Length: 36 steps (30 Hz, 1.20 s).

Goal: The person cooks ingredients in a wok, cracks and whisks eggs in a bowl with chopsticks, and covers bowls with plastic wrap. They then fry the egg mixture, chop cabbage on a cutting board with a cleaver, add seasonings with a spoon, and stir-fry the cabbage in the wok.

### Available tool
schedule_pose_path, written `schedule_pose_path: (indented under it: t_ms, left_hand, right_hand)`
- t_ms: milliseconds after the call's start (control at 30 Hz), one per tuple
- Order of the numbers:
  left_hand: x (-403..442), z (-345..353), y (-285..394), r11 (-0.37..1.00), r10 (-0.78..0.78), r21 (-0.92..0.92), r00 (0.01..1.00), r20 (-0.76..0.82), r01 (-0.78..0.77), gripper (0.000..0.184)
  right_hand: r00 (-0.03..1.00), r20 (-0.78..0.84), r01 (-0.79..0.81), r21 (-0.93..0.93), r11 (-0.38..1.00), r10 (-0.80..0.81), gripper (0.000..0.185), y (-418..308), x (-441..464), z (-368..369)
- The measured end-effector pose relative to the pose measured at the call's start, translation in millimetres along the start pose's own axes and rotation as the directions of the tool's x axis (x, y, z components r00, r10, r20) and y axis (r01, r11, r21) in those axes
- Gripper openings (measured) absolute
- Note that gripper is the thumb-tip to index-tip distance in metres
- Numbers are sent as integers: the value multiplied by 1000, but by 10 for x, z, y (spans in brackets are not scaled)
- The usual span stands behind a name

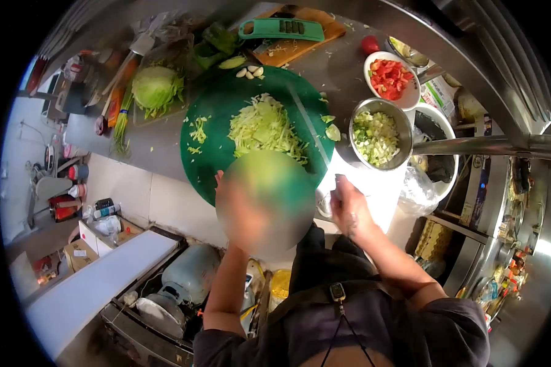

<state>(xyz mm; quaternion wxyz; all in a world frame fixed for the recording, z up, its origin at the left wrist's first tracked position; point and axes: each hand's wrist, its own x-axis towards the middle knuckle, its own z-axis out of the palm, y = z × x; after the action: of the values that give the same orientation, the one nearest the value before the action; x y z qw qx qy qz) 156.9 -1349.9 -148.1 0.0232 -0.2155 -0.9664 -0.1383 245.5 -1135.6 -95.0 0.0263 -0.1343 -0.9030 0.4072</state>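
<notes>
A mound of shredded cabbage (266, 128) lies on the round green cutting board (205, 153), with smaller shreds to its left. My left hand (242, 214) is at the board's near edge, below the mound. A round blurred patch covers most of its fingers, so what it holds, if anything, is hidden. My right hand (351, 208) is closed at the board's near right, around what looks like a knife's handle. From there the knife (309, 116) stretches away over the board's right side as a long pale strip. Garlic cloves (250, 72) rest at the board's far edge.
Half a cabbage (156, 88) and green onions (122, 125) lie to the left. Behind the board is a green grater (281, 29). On the right stand a metal bowl of chopped greens (354, 144), a bowl of cut tomatoes (373, 92) and a lined bin (452, 171). A metal rail (471, 145) crosses there.
</notes>
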Motion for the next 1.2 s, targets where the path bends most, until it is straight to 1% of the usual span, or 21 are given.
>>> schedule_pose_path:
  t_ms: [100, 200, 267, 300, 333, 367, 400, 467, 500, 567, 600, 700, 733, 800, 833, 900, 933, 1000, 1033, 1133, 1200]
  left_hand:
    - [94, 88, -115, 989, -129, -90, 979, -156, 116, 68]
    - [709, 185, -538, 956, -285, -169, 898, -335, 240, 66]
    - [1130, 423, -999, 958, -241, -236, 901, -360, 162, 55]
    - [1284, 514, -1105, 957, -244, -239, 899, -364, 163, 55]
    - [1416, 573, -1161, 981, -147, -161, 953, -265, 106, 51]
    - [1514, 638, -1198, 995, -51, -87, 987, -154, 38, 48]
    - [1608, 675, -1186, 996, -45, -86, 987, -153, 32, 48]
    - [1767, 758, -1058, 932, 195, -287, 973, -122, -223, 46]
    - [1804, 751, -948, 929, 198, -293, 972, -124, -226, 46]
    - [1868, 667, -688, 792, 425, -476, 905, -21, -383, 45]
    - [1856, 666, -622, 787, 428, -483, 904, -22, -384, 45]
    - [1636, 519, -454, 683, 611, -630, 761, 217, -369, 51]
    - [1492, 355, -427, 689, 605, -628, 765, 223, -362, 51]
    - [1146, 60, -375, 771, 555, -427, 827, 87, -472, 75]
    - [878, 8, -361, 777, 550, -421, 830, 92, -468, 75]
    - [456, 6, -377, 881, 325, -340, 943, -74, -330, 103]
    - [435, 94, -393, 881, 330, -335, 942, -68, -333, 103]
    - [297, 315, -366, 946, 123, -280, 981, -151, -161, 116]
    - [398, 401, -342, 949, 149, -245, 968, -203, -198, 115]
    - [635, 470, -189, 948, 154, -251, 972, -179, -196, 111]
    - [723, 516, -91, 924, 137, -319, 960, -243, -212, 102]
  right_hand:
    - [997, -75, -42, -120, 992, 33, 24, 144, -20, -96]
    - [995, -26, -104, -134, 986, 101, 27, 142, -13, 31]
    - [1000, -17, -8, -18, 1000, 8, 29, 32, -38, 220]
    - [999, 27, 30, -31, 999, -29, 41, 69, -54, 351]
    - [994, 18, 106, 52, 993, -107, 40, -37, -2, 376]
    - [997, 48, 55, 85, 995, -59, 36, -50, 40, 341]
    - [997, 75, 0, 121, 993, -9, 31, -62, 69, 335]
    - [970, 145, -232, 300, 925, 196, 21, 72, 42, 184]
    - [972, 101, -233, 447, 864, 210, 16, 233, 20, 145]
    - [944, 151, -325, 579, 748, 293, 15, 469, 57, -5]
    - [926, 178, -367, 623, 690, 332, 14, 520, 73, -68]
    - [910, 218, -407, 637, 655, 353, 10, 667, 77, -19]
    - [905, 239, -418, 648, 637, 352, 10, 725, 76, 38]
    - [899, 252, -431, 652, 624, 358, 12, 867, 65, 144]
    - [896, 258, -437, 658, 613, 362, 13, 899, 54, 174]
    - [896, 266, -437, 678, 591, 356, 17, 889, 78, 215]
    - [895, 267, -437, 684, 584, 357, 17, 886, 108, 255]
    - [900, 295, -436, 624, 648, 322, 19, 877, 166, 338]
    - [909, 301, -416, 615, 670, 288, 20, 758, 224, 353]
    - [925, 310, -372, 617, 694, 220, 18, 601, 305, 543]
    - [933, 294, -352, 623, 698, 208, 17, 478, 291, 666]
